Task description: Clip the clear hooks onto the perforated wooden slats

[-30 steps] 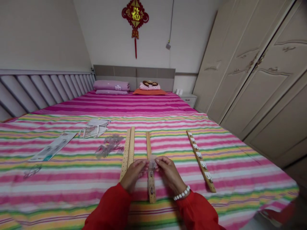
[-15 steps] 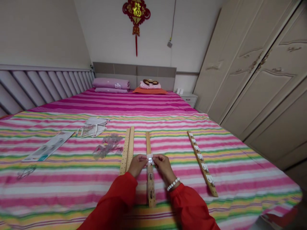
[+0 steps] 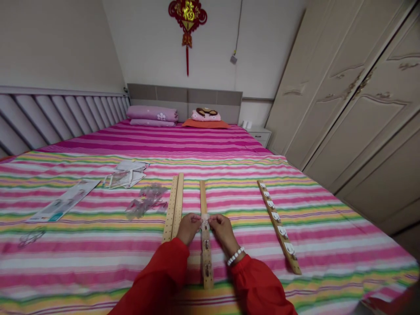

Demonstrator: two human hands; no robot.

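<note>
Striped bedspread (image 3: 114,258) carries a wooden strip (image 3: 206,256), its long axis running forward beneath the grip of left hand (image 3: 188,229) and right hand (image 3: 224,231), equally near and together pinching a clear-backed hook (image 3: 205,221).

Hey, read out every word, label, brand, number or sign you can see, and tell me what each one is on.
"福": large gold character on the red hanging ornament; the smaller gold marks beside it are unreadable.
Flat package: any print is too small to read.
Pale packets: too blurred to read.
Clear hook piece and wooden strip: no readable text.
</note>
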